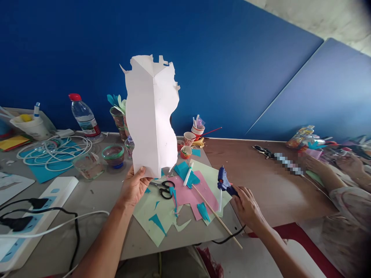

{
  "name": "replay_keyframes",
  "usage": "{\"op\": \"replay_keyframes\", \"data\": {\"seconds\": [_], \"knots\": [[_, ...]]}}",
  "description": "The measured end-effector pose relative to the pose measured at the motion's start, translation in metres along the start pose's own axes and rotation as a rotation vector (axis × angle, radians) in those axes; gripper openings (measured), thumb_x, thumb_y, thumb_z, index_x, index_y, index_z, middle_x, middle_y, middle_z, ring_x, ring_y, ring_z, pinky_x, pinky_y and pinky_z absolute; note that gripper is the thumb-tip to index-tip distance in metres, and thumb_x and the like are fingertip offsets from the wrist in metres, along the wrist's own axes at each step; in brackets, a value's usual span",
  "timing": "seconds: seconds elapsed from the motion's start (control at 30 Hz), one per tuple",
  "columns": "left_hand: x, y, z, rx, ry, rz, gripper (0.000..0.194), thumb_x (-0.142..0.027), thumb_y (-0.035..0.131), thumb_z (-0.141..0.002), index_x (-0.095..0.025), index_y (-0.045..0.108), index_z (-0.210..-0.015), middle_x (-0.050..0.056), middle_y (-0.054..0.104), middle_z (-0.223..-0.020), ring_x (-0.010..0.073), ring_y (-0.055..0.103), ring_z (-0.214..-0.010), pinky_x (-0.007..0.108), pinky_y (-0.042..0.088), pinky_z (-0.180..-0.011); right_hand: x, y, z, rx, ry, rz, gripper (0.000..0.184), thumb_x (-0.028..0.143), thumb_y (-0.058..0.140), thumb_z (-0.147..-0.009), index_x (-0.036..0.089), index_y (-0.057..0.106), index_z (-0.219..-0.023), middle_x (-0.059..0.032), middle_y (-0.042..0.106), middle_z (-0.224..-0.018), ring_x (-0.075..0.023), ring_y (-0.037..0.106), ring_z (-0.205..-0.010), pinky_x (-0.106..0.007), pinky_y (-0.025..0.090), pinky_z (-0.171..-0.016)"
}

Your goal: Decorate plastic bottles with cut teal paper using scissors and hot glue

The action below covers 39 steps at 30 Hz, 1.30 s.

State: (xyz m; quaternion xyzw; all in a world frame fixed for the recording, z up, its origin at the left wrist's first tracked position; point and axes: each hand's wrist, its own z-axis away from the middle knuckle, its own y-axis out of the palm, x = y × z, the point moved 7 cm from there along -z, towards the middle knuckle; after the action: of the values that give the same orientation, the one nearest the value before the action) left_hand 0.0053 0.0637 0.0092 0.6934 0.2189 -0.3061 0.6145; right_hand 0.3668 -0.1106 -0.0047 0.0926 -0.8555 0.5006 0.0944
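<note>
My left hand [135, 188] is closed on the lower edge of a white paper cutout [150, 119], thumb in front. The cutout stands upright, with a crease down its middle and wavy, ragged edges. In my right hand [248, 206] is a blue hot glue gun [225, 181], gripped by its handle and tilted up, with a glue stick hanging below it. Between my hands lie black-handled scissors [166, 190], a pink sheet [199, 189], teal paper scraps [158, 224], a white glue stick or tube [188, 173] and a wooden stick [217, 216], on pale green paper [155, 235].
At left are a power strip [37, 216] with black plugs, a coiled white cable [55, 154], a glass bowl [113, 154] and a red-capped bottle [85, 117]. Paper cups [189, 139] stand at the back. Another person's hands [315, 164] rest on the brown table at right.
</note>
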Motion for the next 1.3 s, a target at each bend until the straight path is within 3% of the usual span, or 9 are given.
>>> {"op": "replay_keyframes", "data": {"seconds": [0.2, 0.43, 0.53, 0.77, 0.93, 1.03, 1.13, 1.3], "knots": [[0.0, 0.002, 0.0, 0.011, -0.004, -0.004, 0.043, -0.023, 0.075, -0.073, -0.029, 0.06, -0.113, 0.0, 0.073, -0.096, 0.0149, 0.069, -0.084, 0.026, 0.06, -0.069, -0.026, 0.019, -0.006, -0.093, 0.154, -0.041, 0.026, 0.029, 0.036, -0.092, 0.017, 0.051, -0.11, -0.013, 0.062, -0.099, -0.026, 0.059, -0.092, -0.043, 0.05, -0.08], [0.001, 0.0, -0.001, -0.005, -0.013, 0.011, 0.048, -0.021, 0.075, -0.072, -0.03, 0.059, -0.117, 0.0, 0.073, -0.094, 0.0141, 0.069, -0.081, 0.026, 0.06, -0.068, -0.026, 0.048, -0.029, -0.088, 0.193, 0.013, 0.029, 0.03, 0.035, -0.089, 0.016, 0.049, -0.11, -0.018, 0.065, -0.106, -0.029, 0.061, -0.101, -0.048, 0.047, -0.088], [0.001, -0.001, -0.001, -0.007, -0.012, 0.007, 0.047, -0.022, 0.075, -0.073, -0.03, 0.059, -0.116, 0.0, 0.073, -0.095, 0.0139, 0.069, -0.082, 0.026, 0.06, -0.069, -0.025, 0.057, -0.032, -0.036, 0.231, 0.03, 0.029, 0.03, 0.034, -0.089, 0.015, 0.049, -0.108, -0.0192, 0.066, -0.104, -0.03, 0.063, -0.098, -0.047, 0.049, -0.084], [0.0, 0.0, 0.0, 0.011, 0.002, -0.012, 0.042, -0.023, 0.073, -0.075, -0.029, 0.061, -0.114, 0.001, 0.072, -0.1, 0.0154, 0.069, -0.084, 0.027, 0.06, -0.068, 0.02, 0.063, -0.033, 0.071, 0.112, -0.063, 0.027, 0.031, 0.034, -0.091, 0.016, 0.048, -0.109, -0.0165, 0.067, -0.104, -0.0275, 0.064, -0.098, -0.04, 0.052, -0.079], [0.0, 0.0, 0.0, -0.002, 0.0, -0.022, 0.042, -0.024, 0.074, -0.074, -0.029, 0.061, -0.114, 0.001, 0.072, -0.099, 0.0155, 0.069, -0.083, 0.026, 0.059, -0.067, 0.044, 0.07, -0.031, 0.095, 0.166, -0.12, 0.027, 0.032, 0.033, -0.093, 0.017, 0.048, -0.11, -0.0129, 0.069, -0.099, -0.025, 0.067, -0.089, -0.034, 0.052, -0.071], [0.0, 0.001, 0.0, -0.005, 0.002, -0.028, 0.044, -0.025, 0.074, -0.073, -0.029, 0.06, -0.115, 0.002, 0.072, -0.099, 0.0161, 0.069, -0.083, 0.027, 0.06, -0.066, 0.031, 0.068, -0.038, 0.026, 0.206, -0.121, 0.028, 0.033, 0.034, -0.091, 0.018, 0.049, -0.109, -0.013, 0.07, -0.097, -0.0253, 0.067, -0.085, -0.035, 0.051, -0.069], [-0.001, 0.002, 0.0, 0.004, 0.004, -0.023, 0.046, -0.025, 0.073, -0.074, -0.03, 0.058, -0.118, 0.002, 0.072, -0.098, 0.0168, 0.069, -0.084, 0.028, 0.06, -0.067, 0.001, 0.06, -0.051, -0.033, 0.244, -0.051, 0.031, 0.035, 0.033, -0.09, 0.017, 0.049, -0.111, -0.015, 0.069, -0.104, -0.0263, 0.067, -0.09, -0.036, 0.05, -0.07], [0.0, 0.002, 0.001, 0.013, -0.011, -0.012, 0.045, -0.025, 0.074, -0.073, -0.029, 0.059, -0.115, 0.001, 0.072, -0.098, 0.0153, 0.069, -0.083, 0.027, 0.06, -0.068, -0.045, 0.054, -0.069, 0.069, 0.328, 0.186, 0.028, 0.029, 0.035, -0.089, 0.016, 0.053, -0.107, -0.0118, 0.07, -0.086, -0.0247, 0.066, -0.077, -0.033, 0.046, -0.065]]}}
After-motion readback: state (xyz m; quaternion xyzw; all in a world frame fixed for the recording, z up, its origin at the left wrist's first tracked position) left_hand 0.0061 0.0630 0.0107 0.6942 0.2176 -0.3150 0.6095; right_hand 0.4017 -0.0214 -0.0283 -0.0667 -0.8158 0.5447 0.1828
